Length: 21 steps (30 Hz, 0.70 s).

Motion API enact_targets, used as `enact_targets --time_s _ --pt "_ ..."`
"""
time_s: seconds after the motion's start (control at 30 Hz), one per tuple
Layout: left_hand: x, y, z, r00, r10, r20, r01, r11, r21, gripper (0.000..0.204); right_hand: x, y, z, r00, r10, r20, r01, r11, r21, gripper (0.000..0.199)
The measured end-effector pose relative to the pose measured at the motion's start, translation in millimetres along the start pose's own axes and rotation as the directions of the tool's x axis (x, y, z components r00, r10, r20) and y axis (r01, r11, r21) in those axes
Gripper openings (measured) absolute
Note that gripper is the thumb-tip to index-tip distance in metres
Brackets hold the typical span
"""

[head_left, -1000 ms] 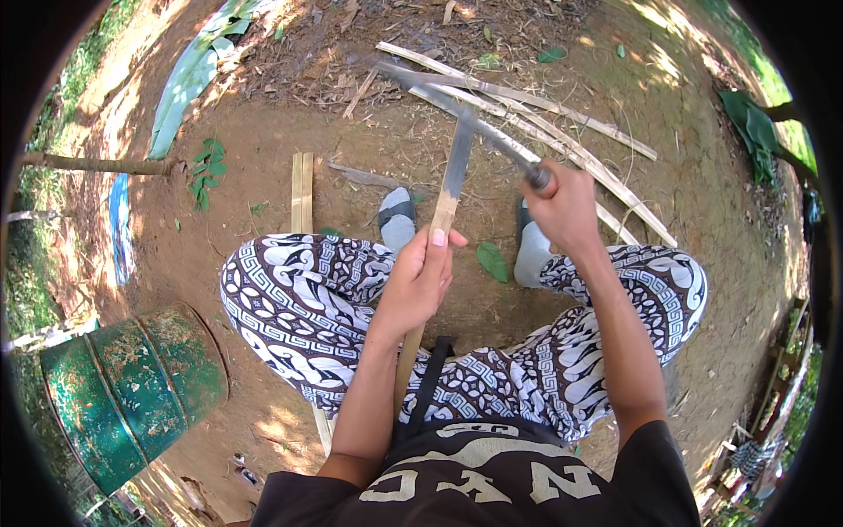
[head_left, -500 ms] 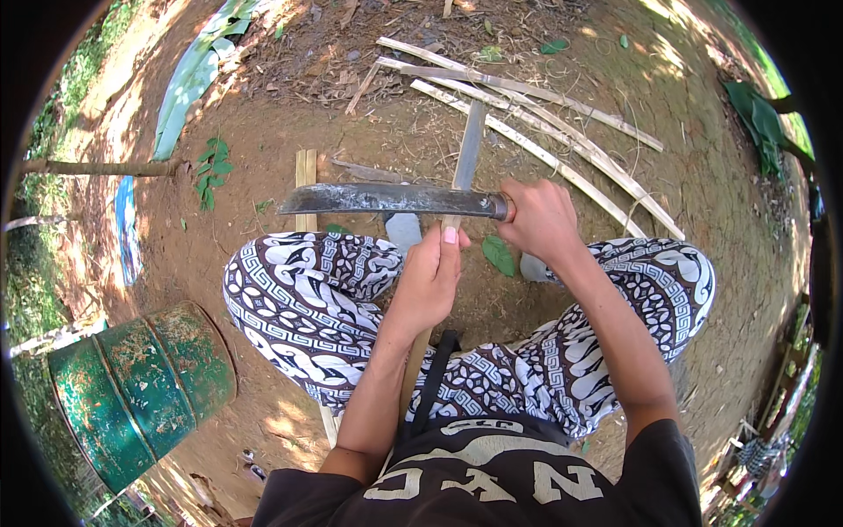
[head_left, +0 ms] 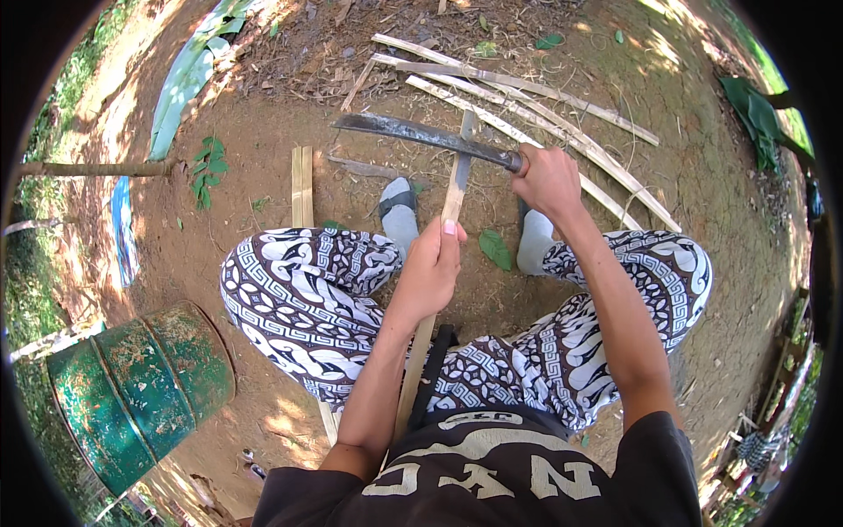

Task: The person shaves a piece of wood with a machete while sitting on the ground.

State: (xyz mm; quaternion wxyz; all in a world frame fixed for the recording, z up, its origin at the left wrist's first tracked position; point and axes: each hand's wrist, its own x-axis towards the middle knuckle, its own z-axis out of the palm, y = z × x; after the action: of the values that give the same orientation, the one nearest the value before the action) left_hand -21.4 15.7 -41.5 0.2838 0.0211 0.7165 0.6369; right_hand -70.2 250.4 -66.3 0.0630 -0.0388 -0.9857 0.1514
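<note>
Right now your left hand (head_left: 432, 268) is closed around a long bamboo strip (head_left: 454, 193), thumb up on its near face, holding it upright between your knees so that its far end points out over the dirt between your two sandalled feet. Your right hand (head_left: 549, 180) is wrapped tight round the handle of a dark machete (head_left: 421, 134), whose blade reaches out to your left and crosses the strip near its top; whether the edge actually touches the bamboo, you cannot tell from this view. Beyond the blade, a loose bundle of split bamboo slats (head_left: 527, 97) lies fanned across the ground. Two short slats (head_left: 301, 184) lie side by side just past your left knee. A rusty green drum (head_left: 140, 386) lies on its side well off to your left, and a green leaf (head_left: 494, 249) sits on the dirt beside your right foot
</note>
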Motion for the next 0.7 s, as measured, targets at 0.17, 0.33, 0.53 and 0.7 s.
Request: enact_targets --time_s 0.17,0.33,0.53,0.7 --pt "-6 7 0 0.996 -0.064 0.054 0.074 0.978 -0.193 0.031 -14 -22 -9 0.993 -0.080 0.088 0.071 0.993 0.098 0.008" --pt "-27 17 4 0.991 -0.076 0.114 0.099 0.971 -0.217 0.032 1 5 -9 1.000 -0.007 -0.001 0.007 1.000 0.015 0.010" --pt "-19 29 -15 0.987 -0.080 0.142 0.124 0.932 -0.339 0.035 18 53 -5 0.850 0.526 0.018 -0.523 0.839 0.152 0.029" --pt "-15 26 -13 0.991 -0.011 0.130 0.048 0.957 -0.285 0.038 -16 -20 -44 0.978 0.203 0.047 -0.206 0.915 0.347 0.015"
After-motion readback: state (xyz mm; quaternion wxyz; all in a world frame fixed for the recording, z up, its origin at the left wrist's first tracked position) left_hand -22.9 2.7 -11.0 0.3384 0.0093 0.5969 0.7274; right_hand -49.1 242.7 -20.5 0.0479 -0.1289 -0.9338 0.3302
